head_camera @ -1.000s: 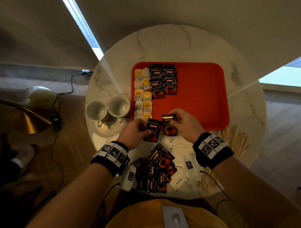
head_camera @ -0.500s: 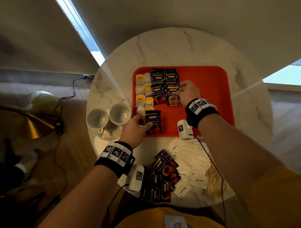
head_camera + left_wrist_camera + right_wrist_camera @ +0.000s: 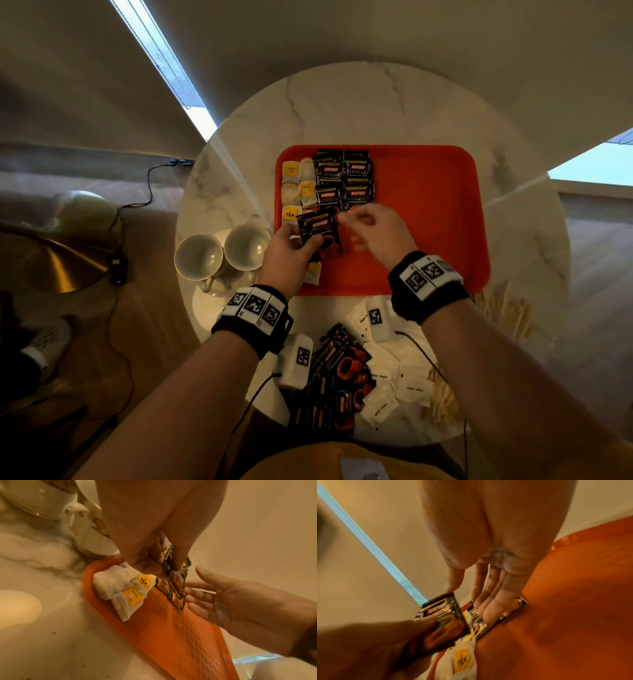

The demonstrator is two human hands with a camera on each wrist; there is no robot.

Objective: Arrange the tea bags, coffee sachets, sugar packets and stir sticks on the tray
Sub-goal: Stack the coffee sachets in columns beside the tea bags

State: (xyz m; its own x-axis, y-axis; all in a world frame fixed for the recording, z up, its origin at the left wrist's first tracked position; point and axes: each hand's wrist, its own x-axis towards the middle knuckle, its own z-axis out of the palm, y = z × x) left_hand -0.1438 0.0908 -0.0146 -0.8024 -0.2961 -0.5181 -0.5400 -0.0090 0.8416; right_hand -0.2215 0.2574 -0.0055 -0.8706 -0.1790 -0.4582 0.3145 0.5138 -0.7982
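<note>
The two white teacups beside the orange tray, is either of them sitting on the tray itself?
No, both white teacups stand on the marble table, just off the left edge of the orange tray.

Your left hand (image 3: 291, 248) is raised, thumb and fingers curled in a pinch grip, wrist angled fwd. Your right hand (image 3: 375, 228) sits just beside it, palm down, fingers (image 3: 489, 609) nearly straight, relaxed, holding nothing. Both forearms reach fwd, approx parallel.
</note>
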